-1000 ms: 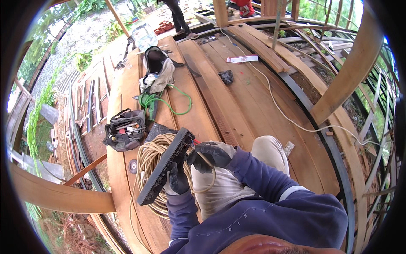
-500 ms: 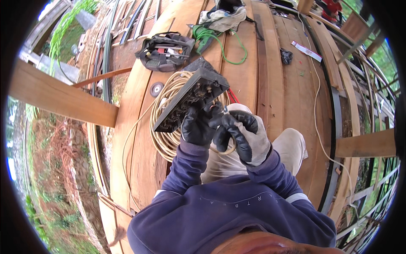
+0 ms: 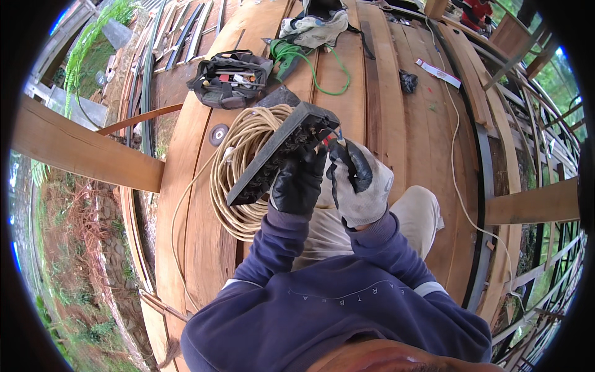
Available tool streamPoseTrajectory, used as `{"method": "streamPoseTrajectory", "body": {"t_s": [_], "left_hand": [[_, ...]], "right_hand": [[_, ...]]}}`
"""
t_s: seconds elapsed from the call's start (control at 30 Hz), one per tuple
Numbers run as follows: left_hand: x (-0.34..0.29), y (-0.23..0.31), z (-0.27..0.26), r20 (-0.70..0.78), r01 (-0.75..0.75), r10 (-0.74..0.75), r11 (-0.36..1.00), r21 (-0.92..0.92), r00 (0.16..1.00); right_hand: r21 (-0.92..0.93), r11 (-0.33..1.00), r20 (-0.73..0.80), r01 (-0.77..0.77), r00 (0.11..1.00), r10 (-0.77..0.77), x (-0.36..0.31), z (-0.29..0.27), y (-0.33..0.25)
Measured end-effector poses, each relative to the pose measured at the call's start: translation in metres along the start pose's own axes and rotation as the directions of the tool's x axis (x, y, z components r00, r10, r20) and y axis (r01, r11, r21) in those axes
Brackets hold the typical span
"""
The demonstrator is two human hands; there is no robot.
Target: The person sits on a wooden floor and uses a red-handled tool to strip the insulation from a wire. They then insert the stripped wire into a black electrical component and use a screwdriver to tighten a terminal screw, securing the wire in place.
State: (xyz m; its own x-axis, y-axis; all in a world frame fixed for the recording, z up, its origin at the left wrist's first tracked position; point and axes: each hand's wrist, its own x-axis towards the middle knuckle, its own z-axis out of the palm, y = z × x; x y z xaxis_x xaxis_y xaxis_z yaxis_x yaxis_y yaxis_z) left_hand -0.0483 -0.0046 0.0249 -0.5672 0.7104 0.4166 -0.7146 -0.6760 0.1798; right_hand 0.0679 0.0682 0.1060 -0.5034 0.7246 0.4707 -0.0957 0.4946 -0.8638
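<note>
A long black plastic casing (image 3: 271, 155), which looks like an opened power strip, is tilted over the coil of beige cable (image 3: 224, 186). My left hand (image 3: 296, 185), in a black and pale grey work glove, is closed round its near side. Small metal parts show dimly inside the casing. My right hand (image 3: 362, 186), gloved alike, is closed at the casing's right end, pinching a thin wire end (image 3: 339, 136) with a bluish tip. Its fingertips partly hide the wire. Something red shows between the hands.
Beyond the coil lie an open tool bag (image 3: 230, 80), a green corded power tool (image 3: 286, 57) and a pale cloth bag (image 3: 316, 30). A grinding disc (image 3: 218, 134) rests left of the coil. Wooden posts (image 3: 93, 152) rise on both sides. A person (image 3: 476, 13) in red is far right.
My right hand has risen to the casing's right end, bringing the wire there, and its fingers have drawn together. The casing has tilted slightly in my left hand. The view has shifted a little.
</note>
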Motion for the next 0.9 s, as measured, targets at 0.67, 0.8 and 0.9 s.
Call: {"method": "streamPoseTrajectory", "body": {"t_s": [0.67, 0.8, 0.9], "left_hand": [[-0.013, -0.018, 0.045, -0.187, -0.09, 0.254, 0.786, 0.612, 0.949], [-0.012, -0.018, 0.044, -0.146, -0.118, 0.267, 0.766, 0.631, 0.952], [-0.012, -0.018, 0.044, -0.218, -0.08, 0.239, 0.826, 0.558, 0.946]], "right_hand": [[-0.475, 0.832, -0.004, 0.286, 0.945, -0.327, 0.02, 0.005, 0.02], [-0.453, 0.856, -0.019, 0.25, 0.957, -0.29, 0.021, 0.004, 0.015], [-0.492, 0.835, -0.008, 0.246, 0.958, -0.287, 0.022, 0.003, 0.013]]}}
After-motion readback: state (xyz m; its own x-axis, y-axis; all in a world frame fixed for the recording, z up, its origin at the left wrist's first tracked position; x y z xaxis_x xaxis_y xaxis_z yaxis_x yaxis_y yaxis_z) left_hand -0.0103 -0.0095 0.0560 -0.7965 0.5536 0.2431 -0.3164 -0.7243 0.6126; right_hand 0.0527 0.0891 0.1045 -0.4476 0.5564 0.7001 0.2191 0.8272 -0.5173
